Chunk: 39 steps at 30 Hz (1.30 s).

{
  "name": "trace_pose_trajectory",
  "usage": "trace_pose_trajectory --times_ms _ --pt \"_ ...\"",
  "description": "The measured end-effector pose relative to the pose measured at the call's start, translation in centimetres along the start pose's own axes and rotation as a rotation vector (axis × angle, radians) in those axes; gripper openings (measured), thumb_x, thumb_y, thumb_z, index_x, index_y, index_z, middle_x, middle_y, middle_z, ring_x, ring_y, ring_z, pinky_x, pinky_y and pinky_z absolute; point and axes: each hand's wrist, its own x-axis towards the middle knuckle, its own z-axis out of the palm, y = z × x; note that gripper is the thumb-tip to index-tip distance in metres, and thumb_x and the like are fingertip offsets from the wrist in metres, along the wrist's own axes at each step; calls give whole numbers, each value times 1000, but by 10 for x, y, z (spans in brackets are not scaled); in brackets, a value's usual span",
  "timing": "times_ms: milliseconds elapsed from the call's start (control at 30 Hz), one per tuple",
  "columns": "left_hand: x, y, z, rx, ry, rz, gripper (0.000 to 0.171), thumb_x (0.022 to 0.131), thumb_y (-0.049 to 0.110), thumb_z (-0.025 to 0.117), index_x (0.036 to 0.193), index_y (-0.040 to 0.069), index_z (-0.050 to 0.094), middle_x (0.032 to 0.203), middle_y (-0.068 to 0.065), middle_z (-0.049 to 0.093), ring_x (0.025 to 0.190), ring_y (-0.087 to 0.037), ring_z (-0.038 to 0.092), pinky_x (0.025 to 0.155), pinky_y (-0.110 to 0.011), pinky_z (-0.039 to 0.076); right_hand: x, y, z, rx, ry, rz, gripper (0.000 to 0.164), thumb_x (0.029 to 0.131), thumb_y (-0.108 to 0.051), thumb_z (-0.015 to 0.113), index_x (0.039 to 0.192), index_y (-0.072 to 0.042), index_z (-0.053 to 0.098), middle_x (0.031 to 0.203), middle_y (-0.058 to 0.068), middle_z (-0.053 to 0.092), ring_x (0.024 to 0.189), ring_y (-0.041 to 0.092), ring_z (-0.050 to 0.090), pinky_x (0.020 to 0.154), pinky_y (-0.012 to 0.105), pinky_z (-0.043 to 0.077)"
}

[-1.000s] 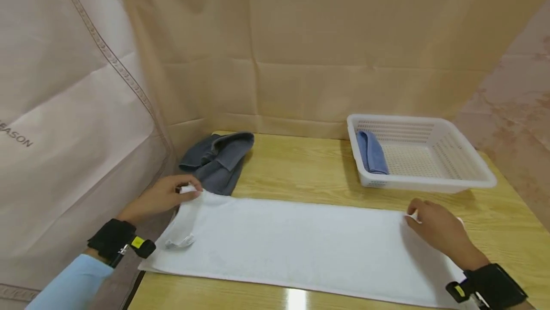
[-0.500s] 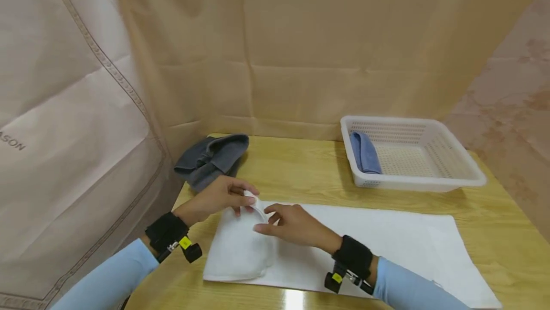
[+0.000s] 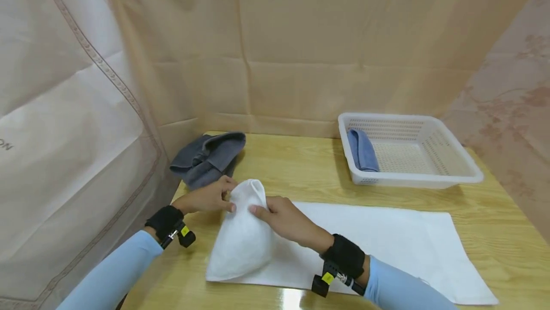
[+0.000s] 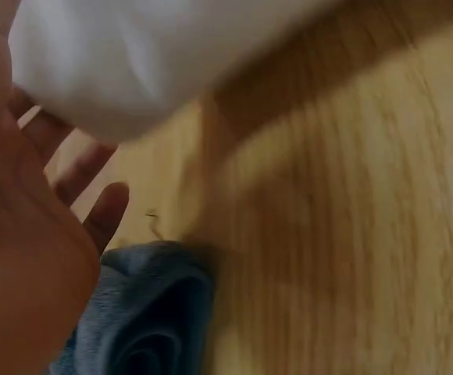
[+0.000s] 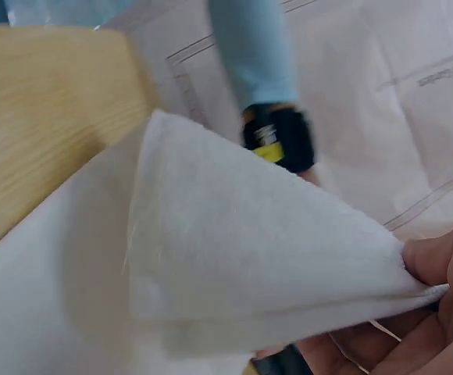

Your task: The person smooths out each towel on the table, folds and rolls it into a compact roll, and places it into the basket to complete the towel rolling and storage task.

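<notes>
A long white towel lies across the wooden table, its left part folded over and raised into a peak between both hands. My right hand pinches the folded layers at the peak's right side, thumb in front. At the peak's left side, my left hand holds the cloth with its thumb at the edge; some of its fingers are hidden behind. The right wrist view shows the towel's lifted flap stretching from the pinching right hand. In the left wrist view, the left hand is beside the white cloth.
A crumpled dark grey towel lies at the back left, close behind my left hand. At the back right stands a white plastic basket with a folded blue cloth at its left side. Beige fabric hangs behind the table.
My right hand came from the towel's right end to its left part. The left end was folded over rightward, and its far edge now rises in a peak between both hands.
</notes>
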Motion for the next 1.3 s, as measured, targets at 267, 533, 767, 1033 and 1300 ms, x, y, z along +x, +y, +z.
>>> trace_pose_trajectory --times_ms 267,533,767,1033,1300 --pt "-9 -7 5 -12 -83 7 59 72 76 68 92 22 80 98 -3 51 93 -24 42 78 -35 40 -19 -35 -21 204 -27 37 42 108 -38 53 113 0 72 104 6 72 101 17 65 94 36 49" --pt "-20 -1 -11 -163 -83 54 51 85 64 69 96 15 76 93 -3 45 88 -21 42 75 -30 38 -39 -52 -48 441 4 43 37 109 -33 52 118 0 67 102 7 72 92 19 70 80 35 57" --pt "-29 -7 -3 -144 -82 50 21 97 30 73 82 15 70 88 0 45 83 -16 41 74 -29 38 -72 -42 -94 532 86 162 37 106 -37 58 117 -2 61 94 9 72 79 21 74 66 37 61" --pt "-42 -13 10 -119 -91 -21 15 99 24 70 92 16 60 82 -1 40 77 -13 41 70 -29 34 -95 43 -143 193 225 280 58 106 -37 59 140 9 50 101 14 72 83 27 73 71 42 61" --pt "-26 -3 22 42 -50 -32 35 96 46 71 84 21 49 89 -1 35 82 -18 38 71 -30 33 -99 120 -154 -320 377 405 61 108 -38 54 140 14 51 120 26 64 102 34 64 84 49 53"
